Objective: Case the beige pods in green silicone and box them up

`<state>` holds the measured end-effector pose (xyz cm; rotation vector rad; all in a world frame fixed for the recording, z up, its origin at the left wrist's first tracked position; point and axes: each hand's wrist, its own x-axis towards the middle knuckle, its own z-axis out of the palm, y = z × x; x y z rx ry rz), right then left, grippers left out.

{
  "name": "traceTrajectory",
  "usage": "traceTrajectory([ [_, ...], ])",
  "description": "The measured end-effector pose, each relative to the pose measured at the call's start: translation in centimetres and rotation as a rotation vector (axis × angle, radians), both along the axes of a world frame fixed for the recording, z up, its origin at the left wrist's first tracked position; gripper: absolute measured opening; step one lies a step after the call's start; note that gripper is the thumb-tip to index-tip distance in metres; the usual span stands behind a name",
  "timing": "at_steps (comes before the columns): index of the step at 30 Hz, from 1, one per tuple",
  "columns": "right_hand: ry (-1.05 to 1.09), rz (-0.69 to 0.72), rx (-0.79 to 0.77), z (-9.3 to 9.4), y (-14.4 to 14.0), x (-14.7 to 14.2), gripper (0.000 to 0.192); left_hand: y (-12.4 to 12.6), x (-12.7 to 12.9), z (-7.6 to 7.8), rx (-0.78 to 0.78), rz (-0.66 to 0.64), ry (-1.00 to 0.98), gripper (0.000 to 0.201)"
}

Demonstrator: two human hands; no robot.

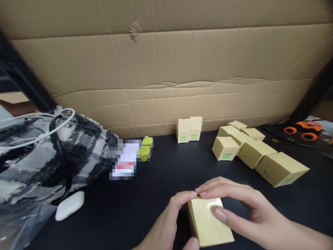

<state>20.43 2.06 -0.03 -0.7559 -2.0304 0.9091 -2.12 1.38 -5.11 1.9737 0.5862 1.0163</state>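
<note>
A small pale-yellow cardboard box (208,227) sits at the front of the black table, between my two hands. My left hand (169,218) curls around its left side, index fingertip at the far edge and thumb at the near edge. From the right, my right hand (251,206) presses a thumb on the top face while its fingers bend over the far edge. The fingertips of both hands meet at the far left corner. The box's underside and far side are hidden.
Several similar boxes (257,149) stand clustered at the right. Two flat yellow cartons (189,129) lean against the cardboard wall (166,62). Leftward are two lime-green capped containers (145,151), a white earbud case (70,205) and shaggy fabric (85,156). An orange toy car (304,130) stands far right.
</note>
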Motion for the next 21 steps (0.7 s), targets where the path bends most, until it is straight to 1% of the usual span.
traceTrajectory([
  [2,0.002,0.011,0.027,0.0,0.0,0.0,0.036,0.3,0.0,-0.2,0.031,-0.055,-0.04,0.059],
  [4,0.001,0.013,0.017,0.0,0.0,0.1,0.033,0.4,0.0,-0.2,-0.011,-0.03,-0.037,0.064],
  [6,0.011,0.009,-0.025,-0.2,0.1,0.0,0.029,0.2,0.1,0.0,-0.074,-0.001,-0.017,0.064],
  [9,0.026,0.005,-0.064,-0.3,0.2,-0.2,0.025,0.0,0.2,0.5,-0.07,-0.024,-0.028,0.063],
  [12,-0.031,-0.001,-0.026,-0.2,0.4,-0.4,0.026,-0.1,0.4,0.5,-0.067,-0.003,-0.037,0.057],
  [14,-0.104,-0.024,0.062,-0.1,0.5,-0.3,0.026,-0.1,0.4,0.3,-0.069,0.03,-0.024,0.052],
  [15,-0.154,-0.041,0.144,-0.1,0.5,-0.2,0.025,-0.1,0.4,0.2,-0.062,0.049,-0.013,0.05],
  [17,-0.281,-0.066,0.38,-0.1,0.5,0.2,0.027,0.0,0.3,0.0,-0.048,0.092,0.018,0.049],
  [19,-0.412,-0.06,0.617,0.0,0.5,0.5,0.04,0.1,0.4,-0.2,-0.083,0.139,0.051,0.047],
  [20,-0.466,-0.045,0.689,0.0,0.4,0.6,0.047,0.2,0.5,-0.2,-0.116,0.161,0.063,0.045],
  [21,-0.501,-0.027,0.718,0.2,0.3,0.6,0.052,0.3,0.5,-0.3,-0.151,0.179,0.072,0.043],
])
